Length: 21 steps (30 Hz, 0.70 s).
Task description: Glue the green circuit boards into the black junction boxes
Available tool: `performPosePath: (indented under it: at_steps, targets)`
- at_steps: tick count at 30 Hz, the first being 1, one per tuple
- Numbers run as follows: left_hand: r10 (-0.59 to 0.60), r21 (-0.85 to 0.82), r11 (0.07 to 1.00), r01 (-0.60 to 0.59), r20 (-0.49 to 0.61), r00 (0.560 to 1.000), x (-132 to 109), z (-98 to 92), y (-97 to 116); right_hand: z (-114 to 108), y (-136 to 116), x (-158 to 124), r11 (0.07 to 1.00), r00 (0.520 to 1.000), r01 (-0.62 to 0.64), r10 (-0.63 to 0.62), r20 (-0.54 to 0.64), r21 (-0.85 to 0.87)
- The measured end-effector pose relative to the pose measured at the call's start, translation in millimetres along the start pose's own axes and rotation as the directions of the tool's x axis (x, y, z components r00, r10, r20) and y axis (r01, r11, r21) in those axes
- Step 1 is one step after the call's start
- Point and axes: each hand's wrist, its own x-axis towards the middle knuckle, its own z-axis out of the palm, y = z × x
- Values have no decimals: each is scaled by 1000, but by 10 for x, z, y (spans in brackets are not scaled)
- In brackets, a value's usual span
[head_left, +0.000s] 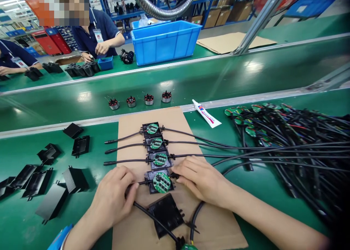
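Several black housings with round green circuit boards lie in a column on a cardboard sheet, each with black cables running out both sides. My left hand is closed on the cable at the left of the nearest filled housing. My right hand pinches the cable fitting at that housing's right side. An empty black housing lies just below, with another cable crossing it.
Loose black covers are scattered at left. A tangled heap of cables with green boards fills the right. A white glue tube lies by the conveyor, which carries several small motors. A blue bin and two seated people are across the belt.
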Motion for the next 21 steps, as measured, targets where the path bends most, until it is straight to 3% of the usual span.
performPosePath:
  at_steps: [4, 9, 13, 16, 19, 21]
  targets:
    - [103, -111, 989, -100, 21, 994, -9, -3, 53, 37, 9, 18, 1000, 1000, 19, -19, -23, -15]
    - [134, -172, 978, -122, 61, 989, -56, -77, 85, -64, -75, 15, 999, 1000, -14, 15, 5, -39]
    - [252, -218, 956, -195, 273, 928, -76, -185, 117, -296, -286, -141, 997, 979, -53, 39, 198, 64]
    - [296, -168, 953, -254, 311, 903, -71, -195, 148, -362, -380, -301, 995, 951, -52, 25, 307, 81]
    - [334, -176, 940, -293, 284, 899, -153, -249, 155, -342, -394, -400, 997, 976, -8, -10, 216, 83]
    - [302, -186, 948, -259, 261, 917, -287, -343, 141, -313, -396, -412, 992, 990, 7, -24, 136, 124]
